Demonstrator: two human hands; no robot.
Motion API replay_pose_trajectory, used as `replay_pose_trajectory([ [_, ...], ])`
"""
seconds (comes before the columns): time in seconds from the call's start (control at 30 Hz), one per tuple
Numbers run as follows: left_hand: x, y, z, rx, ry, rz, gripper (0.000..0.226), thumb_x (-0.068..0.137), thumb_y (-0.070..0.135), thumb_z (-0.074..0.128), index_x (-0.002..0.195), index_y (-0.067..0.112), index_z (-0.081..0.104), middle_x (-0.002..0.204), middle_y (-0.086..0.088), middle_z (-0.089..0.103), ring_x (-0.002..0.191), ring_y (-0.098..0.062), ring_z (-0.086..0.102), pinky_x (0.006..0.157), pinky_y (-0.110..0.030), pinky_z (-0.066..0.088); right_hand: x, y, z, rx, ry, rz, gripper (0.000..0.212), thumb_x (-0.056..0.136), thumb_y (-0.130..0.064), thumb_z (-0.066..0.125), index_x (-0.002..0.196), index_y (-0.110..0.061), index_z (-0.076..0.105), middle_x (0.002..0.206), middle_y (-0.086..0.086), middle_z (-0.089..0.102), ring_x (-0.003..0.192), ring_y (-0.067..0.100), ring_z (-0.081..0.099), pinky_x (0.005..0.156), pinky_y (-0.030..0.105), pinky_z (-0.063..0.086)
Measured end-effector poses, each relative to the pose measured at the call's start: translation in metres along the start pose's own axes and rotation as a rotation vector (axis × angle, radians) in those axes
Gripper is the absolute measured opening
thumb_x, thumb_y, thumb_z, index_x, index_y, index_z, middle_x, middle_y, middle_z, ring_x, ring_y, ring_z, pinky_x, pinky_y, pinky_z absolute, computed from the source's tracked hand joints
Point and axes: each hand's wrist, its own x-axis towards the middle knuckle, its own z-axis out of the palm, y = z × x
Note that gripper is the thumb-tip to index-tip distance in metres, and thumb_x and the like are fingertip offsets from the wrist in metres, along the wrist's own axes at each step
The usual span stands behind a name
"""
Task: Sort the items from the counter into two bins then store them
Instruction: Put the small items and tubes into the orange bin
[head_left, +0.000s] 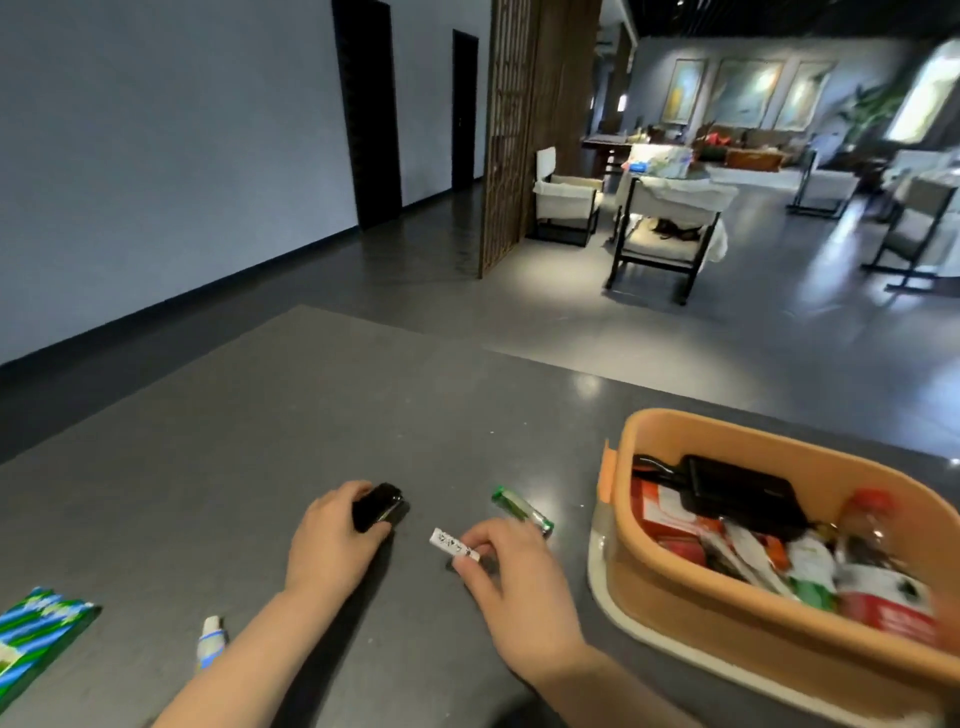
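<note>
Two grips closed, left hand (332, 540) round black device (378, 506), right hand (514, 577) pinching white stick (453, 544)

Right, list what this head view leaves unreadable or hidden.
- Black object: the left hand wraps it, type unclear.
- White labelled stick: print too small; right hand covers its near end.
- Orange bin: contents motion-blurred, far corner cut by right edge.
- Green-blue box: cut by left edge.
</note>
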Motion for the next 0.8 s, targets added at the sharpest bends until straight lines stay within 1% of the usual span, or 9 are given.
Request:
replay_pose_trajectory([
  [0.1, -0.028, 0.063, -0.006, -0.264, 0.054, 0.024, 0.039, 0.069, 0.026, 0.082, 0.104, 0.030, 0.064, 0.095, 0.011, 0.068, 0.092, -0.014, 0.063, 0.077, -0.028, 0.044, -0.027, -0.002, -0.058, 0.044, 0.128, -0.034, 0.008, 0.090, -0.033, 0.061, 0.098, -0.030, 0.060, 0.091, -0.023, 0.050, 0.094, -0.002, 0.046, 0.086, 0.019, 0.038],
  [0.17, -0.049, 0.114, -0.010, -0.400, 0.067, 0.103, 0.038, 0.067, 0.027, 0.083, 0.097, 0.039, 0.062, 0.090, 0.019, 0.066, 0.086, -0.005, 0.062, 0.074, -0.023, 0.043, -0.041, 0.001, -0.098, 0.039, 0.208, -0.017, 0.009, 0.090, -0.036, 0.061, 0.098, -0.035, 0.058, 0.093, -0.024, 0.052, 0.095, -0.003, 0.047, 0.085, 0.016, 0.038],
  [0.23, -0.068, 0.160, -0.008, -0.487, 0.036, 0.199, 0.039, 0.066, 0.028, 0.083, 0.094, 0.044, 0.061, 0.090, 0.022, 0.065, 0.085, 0.004, 0.060, 0.072, -0.013, 0.041, -0.053, 0.011, -0.136, 0.016, 0.288, 0.022, 0.011, 0.089, -0.040, 0.061, 0.099, -0.041, 0.055, 0.095, -0.025, 0.052, 0.096, -0.003, 0.049, 0.084, 0.015, 0.039],
  [0.3, -0.082, 0.198, 0.001, -0.529, -0.053, 0.282, 0.041, 0.066, 0.031, 0.082, 0.097, 0.046, 0.061, 0.093, 0.025, 0.064, 0.088, 0.008, 0.059, 0.072, -0.008, 0.041, -0.063, 0.026, -0.172, -0.041, 0.334, 0.087, 0.013, 0.088, -0.042, 0.060, 0.099, -0.045, 0.053, 0.096, -0.026, 0.052, 0.096, -0.005, 0.049, 0.080, 0.014, 0.040],
  [0.43, -0.095, 0.250, 0.031, -0.411, -0.219, 0.397, 0.046, 0.066, 0.032, 0.082, 0.105, 0.042, 0.060, 0.099, 0.024, 0.061, 0.091, 0.007, 0.055, 0.079, -0.014, 0.041, -0.082, 0.064, -0.230, -0.133, 0.431, 0.239, 0.014, 0.089, -0.036, 0.062, 0.094, -0.043, 0.052, 0.092, -0.023, 0.055, 0.091, -0.007, 0.050, 0.071, 0.010, 0.035],
  [0.57, -0.091, 0.269, 0.063, -0.190, -0.335, 0.444, 0.048, 0.065, 0.037, 0.080, 0.109, 0.038, 0.062, 0.105, 0.026, 0.058, 0.096, 0.003, 0.054, 0.084, -0.018, 0.044, -0.100, 0.093, -0.256, -0.166, 0.422, 0.328, 0.013, 0.088, -0.038, 0.063, 0.095, -0.043, 0.053, 0.093, -0.025, 0.056, 0.090, -0.009, 0.050, 0.073, 0.015, 0.037],
  [0.63, -0.086, 0.272, 0.073, -0.073, -0.319, 0.453, 0.045, 0.064, 0.041, 0.076, 0.106, 0.037, 0.062, 0.103, 0.023, 0.060, 0.094, 0.000, 0.056, 0.077, -0.020, 0.045, -0.101, 0.101, -0.259, -0.162, 0.407, 0.332, 0.013, 0.087, -0.039, 0.063, 0.096, -0.043, 0.054, 0.094, -0.026, 0.056, 0.090, -0.011, 0.049, 0.072, 0.011, 0.035],
  [0.7, -0.081, 0.272, 0.076, 0.040, -0.236, 0.485, 0.039, 0.064, 0.050, 0.072, 0.100, 0.038, 0.061, 0.093, 0.023, 0.059, 0.087, -0.002, 0.057, 0.072, -0.021, 0.043, -0.097, 0.105, -0.261, -0.149, 0.416, 0.325, 0.014, 0.086, -0.040, 0.063, 0.091, -0.047, 0.051, 0.092, -0.025, 0.056, 0.087, -0.010, 0.050, 0.072, 0.011, 0.038],
  [0.8, -0.073, 0.269, 0.077, 0.178, -0.137, 0.552, 0.035, 0.068, 0.058, 0.066, 0.096, 0.037, 0.060, 0.088, 0.018, 0.064, 0.084, -0.006, 0.058, 0.088, -0.028, 0.038, -0.083, 0.107, -0.255, -0.161, 0.415, 0.292, 0.017, 0.087, -0.041, 0.062, 0.085, -0.049, 0.048, 0.089, -0.025, 0.055, 0.085, -0.009, 0.051, 0.069, 0.012, 0.040],
])
